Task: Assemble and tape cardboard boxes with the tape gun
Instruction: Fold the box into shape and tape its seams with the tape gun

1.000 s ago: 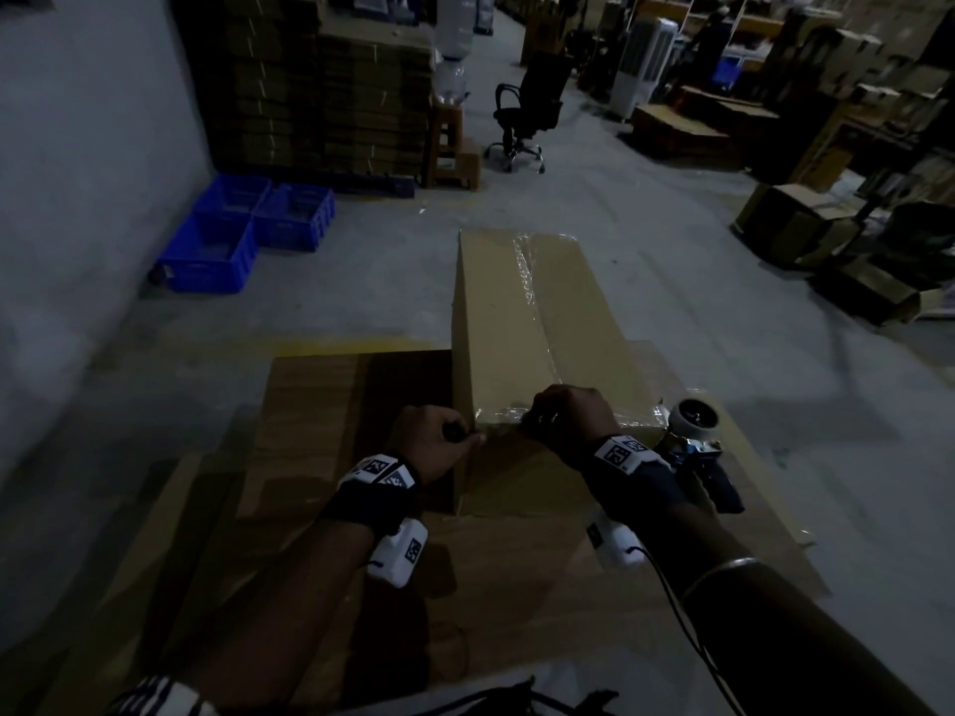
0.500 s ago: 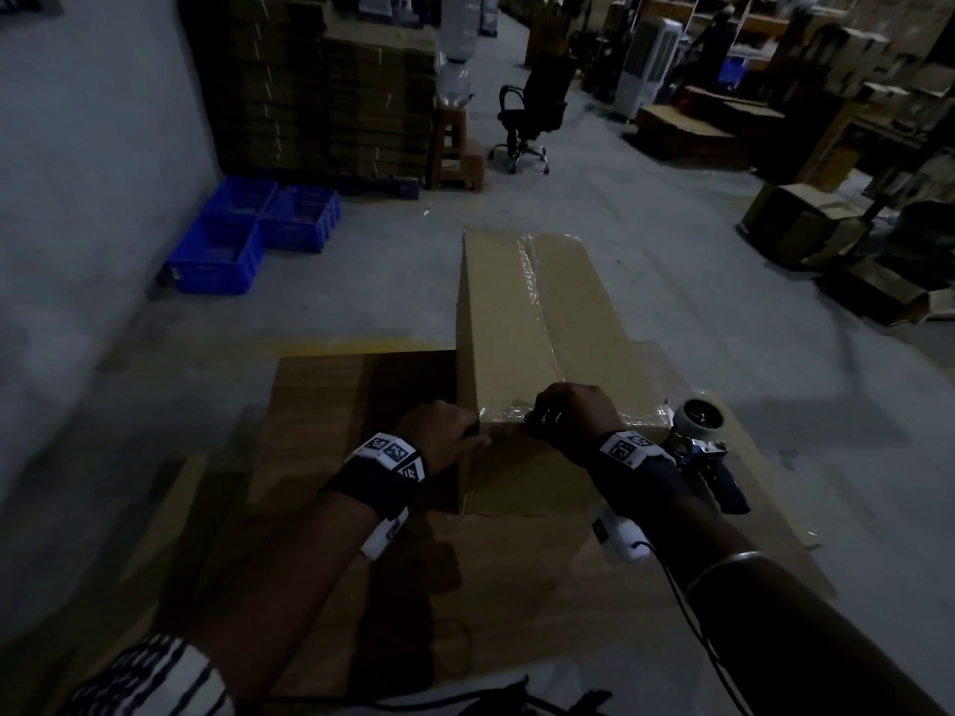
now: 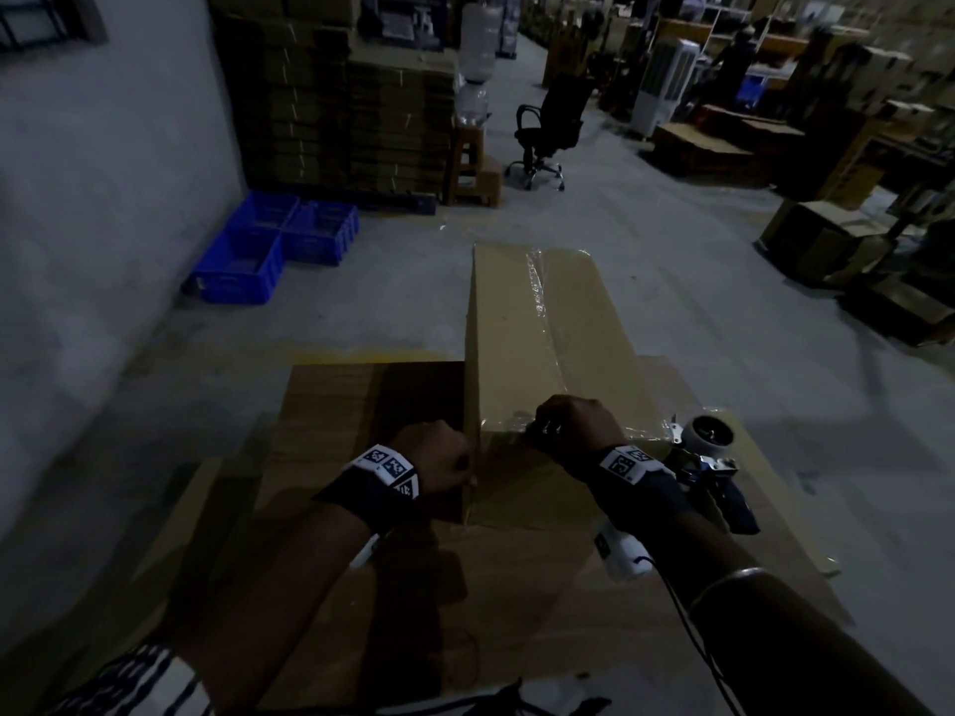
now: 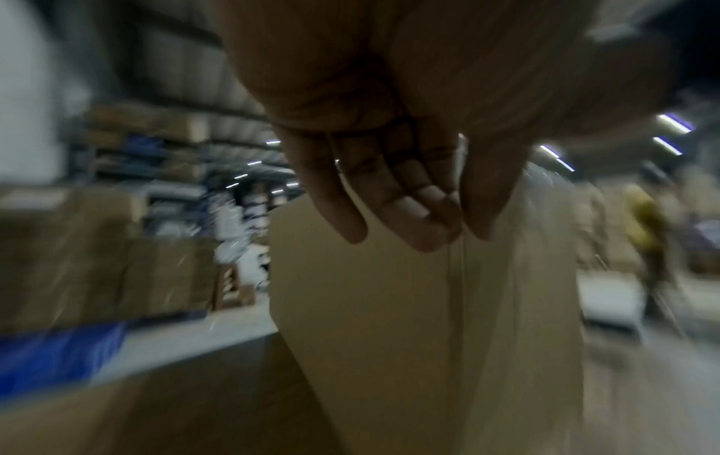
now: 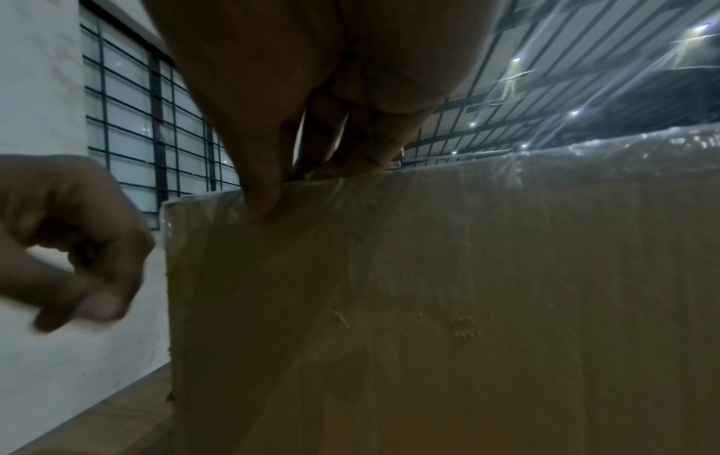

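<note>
Tape gun [image 3: 715,459] just right of box [image 3: 548,333], bare tabletop [image 3: 330,405] left, probably passable.

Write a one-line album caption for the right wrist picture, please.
A right hand presses clear tape over the top edge of a cardboard box, the left hand curled beside its corner.

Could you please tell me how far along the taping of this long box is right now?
Done: the cardboard box is closed, with clear tape along its top seam. The tape gun lies set down at its right. In hand: the right hand presses tape over the near top edge; the left hand is at the near left corner. Left: smoothing that end tape down. Other seams are not visible.
</note>
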Available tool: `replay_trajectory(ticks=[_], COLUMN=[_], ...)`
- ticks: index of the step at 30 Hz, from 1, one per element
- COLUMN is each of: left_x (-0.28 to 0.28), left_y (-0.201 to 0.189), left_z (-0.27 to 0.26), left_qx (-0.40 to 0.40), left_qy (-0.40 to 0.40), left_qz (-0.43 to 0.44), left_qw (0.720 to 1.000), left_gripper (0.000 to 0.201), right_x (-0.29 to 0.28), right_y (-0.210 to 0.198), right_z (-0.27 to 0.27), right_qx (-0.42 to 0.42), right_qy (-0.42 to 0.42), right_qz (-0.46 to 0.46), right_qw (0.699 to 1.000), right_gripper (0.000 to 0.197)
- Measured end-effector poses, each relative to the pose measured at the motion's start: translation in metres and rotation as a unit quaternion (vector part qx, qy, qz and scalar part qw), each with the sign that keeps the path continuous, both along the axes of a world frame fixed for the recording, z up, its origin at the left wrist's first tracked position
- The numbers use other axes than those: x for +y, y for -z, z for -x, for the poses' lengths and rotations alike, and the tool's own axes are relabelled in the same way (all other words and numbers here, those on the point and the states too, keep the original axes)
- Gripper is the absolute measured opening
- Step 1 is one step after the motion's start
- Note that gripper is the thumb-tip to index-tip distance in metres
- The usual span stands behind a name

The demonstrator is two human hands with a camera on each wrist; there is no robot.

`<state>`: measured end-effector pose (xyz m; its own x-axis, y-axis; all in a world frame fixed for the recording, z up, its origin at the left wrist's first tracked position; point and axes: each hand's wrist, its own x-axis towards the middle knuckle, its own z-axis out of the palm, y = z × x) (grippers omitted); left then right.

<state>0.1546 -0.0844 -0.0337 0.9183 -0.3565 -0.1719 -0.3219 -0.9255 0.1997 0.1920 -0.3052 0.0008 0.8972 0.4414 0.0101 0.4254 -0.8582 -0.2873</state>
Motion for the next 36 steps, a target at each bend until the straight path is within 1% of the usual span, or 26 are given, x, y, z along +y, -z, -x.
replay_trajectory(ticks=[2,3,5,8,10,12,13,14,16,17,18,19,21,22,23,24,25,27,28,30,33,36], left_x=[0.005,0.006,0.004,-0.005,-0.011,-0.017,-0.021,-0.024,-0.031,-0.035,-0.038,-0.040,-0.042,-0.044,-0.047,-0.053,-0.057,-0.063,-0.064,-0.069,-0.073,-0.075], left_y=[0.000,0.000,0.000,-0.011,-0.018,-0.024,-0.026,-0.026,-0.026,-0.027,-0.028,-0.026,-0.012,-0.005,-0.003,-0.011,-0.014,-0.014,-0.013,-0.013,-0.010,-0.012], left_z=[0.001,0.001,-0.001,-0.005,-0.011,-0.021,-0.028,-0.033,-0.042,-0.045,-0.048,-0.050,-0.061,-0.066,-0.066,-0.060,-0.058,-0.056,-0.056,-0.057,-0.059,-0.058], left_qx=[-0.029,-0.052,-0.095,-0.128,-0.121,-0.082,-0.054,-0.032,0.000,0.020,0.049,0.075,0.114,0.119,0.127,0.128,0.130,0.145,0.155,0.159,0.150,0.136], left_qy=[-0.041,-0.071,-0.134,-0.222,-0.271,-0.311,-0.326,-0.338,-0.361,-0.377,-0.389,-0.399,-0.435,-0.447,-0.460,-0.467,-0.470,-0.474,-0.477,-0.477,-0.480,-0.474], left_qz=[0.076,0.116,0.186,0.255,0.281,0.286,0.293,0.306,0.317,0.326,0.336,0.347,0.379,0.396,0.410,0.426,0.429,0.399,0.388,0.384,0.389,0.391], left_qw=[0.996,0.989,0.969,0.932,0.913,0.903,0.897,0.889,0.877,0.867,0.856,0.845,0.808,0.793,0.777,0.764,0.761,0.772,0.773,0.774,0.772,0.777], left_gripper=[0.027,0.027,0.027,0.024,0.022,0.021,0.024,0.033,0.050,0.052,0.049,0.054,0.092,0.107,0.116,0.116,0.108,0.092,0.089,0.088,0.087,0.084], right_x=[-0.002,-0.004,-0.009,-0.024,-0.038,-0.055,-0.066,-0.076,-0.096,-0.104,-0.109,-0.113,-0.117,-0.118,-0.118,-0.117,-0.116,-0.113,-0.112,-0.109,-0.108,-0.106], right_y=[-0.001,-0.002,-0.002,-0.007,-0.013,-0.018,-0.020,-0.020,-0.017,-0.016,-0.017,-0.016,-0.013,-0.010,-0.005,-0.002,0.001,0.005,0.005,0.003,0.002,-0.001], right_z=[0.001,0.002,0.002,0.000,-0.005,-0.015,-0.022,-0.029,-0.044,-0.050,-0.054,-0.056,-0.057,-0.058,-0.061,-0.062,-0.063,-0.067,-0.068,-0.069,-0.069,-0.065], right_qx=[0.007,0.018,0.049,0.079,0.047,-0.004,-0.020,-0.024,0.005,0.037,0.076,0.117,0.184,0.201,0.211,0.221,0.230,0.251,0.260,0.269,0.276,0.271], right_qy=[-0.011,-0.016,-0.020,0.009,0.040,0.092,0.127,0.164,0.227,0.249,0.265,0.281,0.311,0.319,0.321,0.318,0.313,0.303,0.299,0.293,0.286,0.290], right_qz=[-0.012,-0.016,-0.035,-0.108,-0.135,-0.123,-0.107,-0.089,-0.057,-0.054,-0.063,-0.078,-0.119,-0.133,-0.136,-0.136,-0.137,-0.154,-0.162,-0.155,-0.130,-0.140], right_qw=[1.000,1.000,0.998,0.991,0.989,0.988,0.986,0.982,0.972,0.966,0.959,0.949,0.925,0.917,0.913,0.912,0.911,0.907,0.904,0.905,0.908,0.907], right_gripper=[0.014,0.015,0.020,0.026,0.030,0.041,0.049,0.058,0.077,0.082,0.083,0.080,0.066,0.064,0.064,0.063,0.062,0.060,0.060,0.062,0.059,0.055])
